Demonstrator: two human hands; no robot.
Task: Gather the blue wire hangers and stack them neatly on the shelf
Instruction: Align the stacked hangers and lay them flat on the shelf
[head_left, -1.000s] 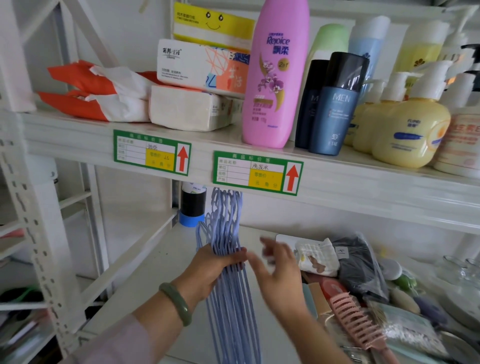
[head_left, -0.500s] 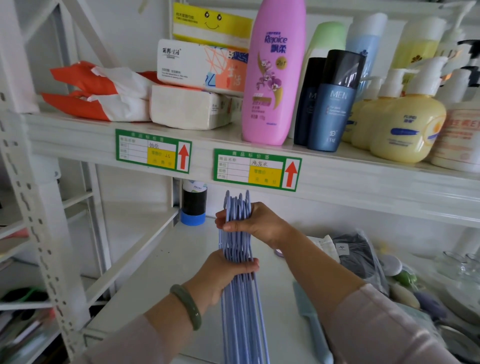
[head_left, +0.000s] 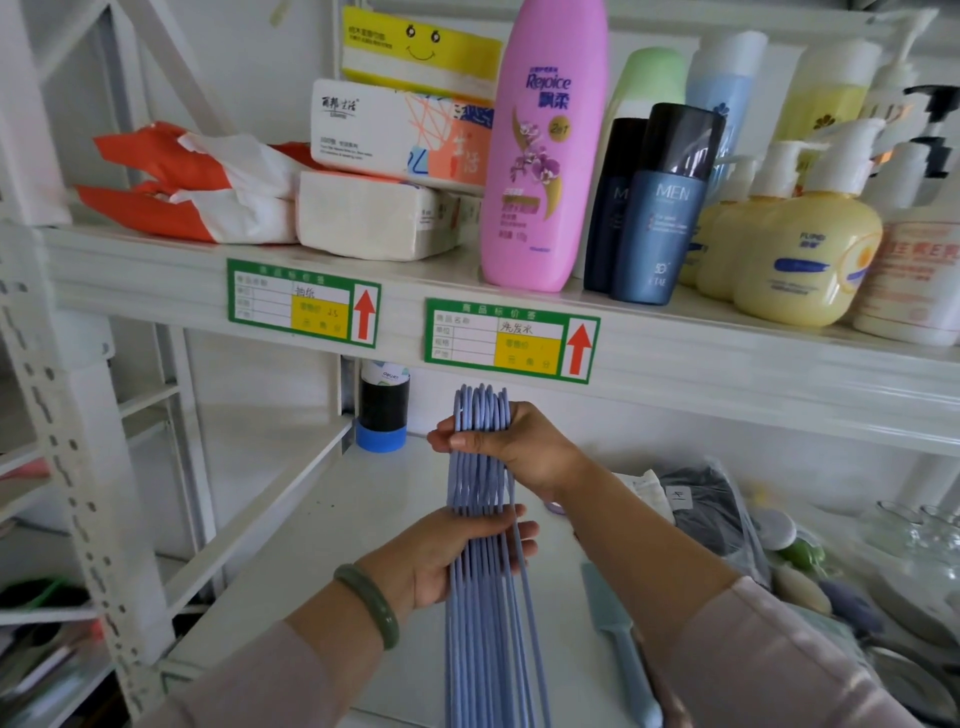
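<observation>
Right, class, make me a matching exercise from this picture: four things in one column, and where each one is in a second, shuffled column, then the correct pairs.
Things:
1. blue wire hangers
2. pink shampoo bottle
3. green bangle
4. black bottle with blue base

Places:
A. on the left wrist
B. standing at the back of the lower shelf
C. bunched between both hands
D. standing on the upper shelf

Pairs: 1-C, 2-D, 3-A, 4-B

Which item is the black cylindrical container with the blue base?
On the lower white metal shelf, look to the back left corner under the upper shelf. The black cylindrical container with the blue base stands upright there, left of the blue wire hangers, alone in that corner.
</observation>
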